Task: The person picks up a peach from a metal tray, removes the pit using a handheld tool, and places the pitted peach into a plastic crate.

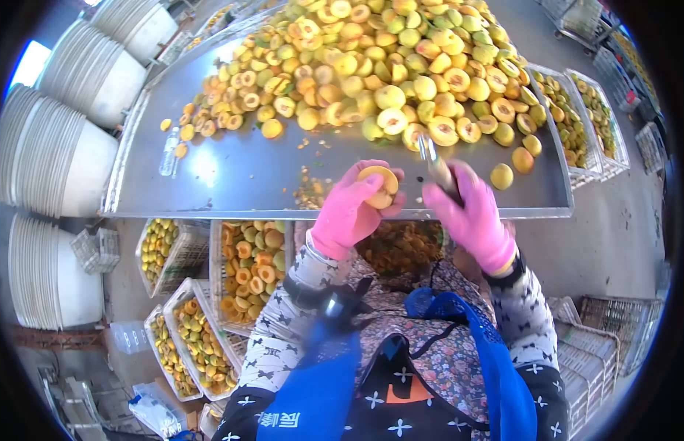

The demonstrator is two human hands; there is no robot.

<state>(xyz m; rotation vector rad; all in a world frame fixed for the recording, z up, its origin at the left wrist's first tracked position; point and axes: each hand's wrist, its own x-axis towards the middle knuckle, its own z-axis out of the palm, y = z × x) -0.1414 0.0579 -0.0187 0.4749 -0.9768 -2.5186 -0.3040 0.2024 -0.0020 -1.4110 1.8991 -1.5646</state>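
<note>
The left hand [348, 214], in a pink glove, was curled around an apricot [379, 186], fingers wrapped under it and the thumb against its side, so that the cut, orange face of the fruit tilted up and away from the person. The apricot sat in the air just over the near edge of the desk [232, 173], touching only the glove. The right hand [470, 218], also gloved in pink, was closed in a fist on a knife [432, 159], whose short metal blade stuck up beyond the knuckles, just beside the apricot but apart from it.

Behind both hands the steel desk carried a broad heap of fruit [386, 66] (some whole and yellow-green, many halved with the hollow showing). One single fruit [501, 176] lay apart from the heap, near the right hand. A scatter of small scraps [310, 192] lay near the left hand, and a clear bottle [169, 151] lay on its side at the desk's left end.

Below the desk's edge stood wire crates [250, 268] filled with halved fruit, and more filled crates [577, 128] stood past the desk's right end. Stacks of white trays [59, 154] rose along the left. The person wore a blue apron [320, 386] over patterned sleeves.
</note>
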